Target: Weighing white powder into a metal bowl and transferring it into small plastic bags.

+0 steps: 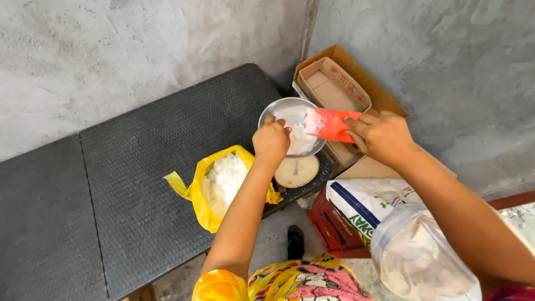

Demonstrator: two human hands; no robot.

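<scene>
- A red scoop point(330, 124) is gripped at its back end by the right hand point(380, 136) — its front is tipped over the metal pan point(278, 110) of a scale w/ a round dial point(297, 170).
- The left hand point(271, 139) is curled shut at the pan's near rim; what it grips can't be told.
- White powder point(301, 139) is seen in the pan & in the open yellow bag point(196, 192) beside it.
- Scoop: prob. light, stiff plastic — best held by the back end. Powder: soft, loose, easily spilled.

A red scoop point(330, 124) dusted white, a silver bowl point(278, 109), white powder in a yellow bag point(196, 192), and a black textured table point(139, 184).
</scene>
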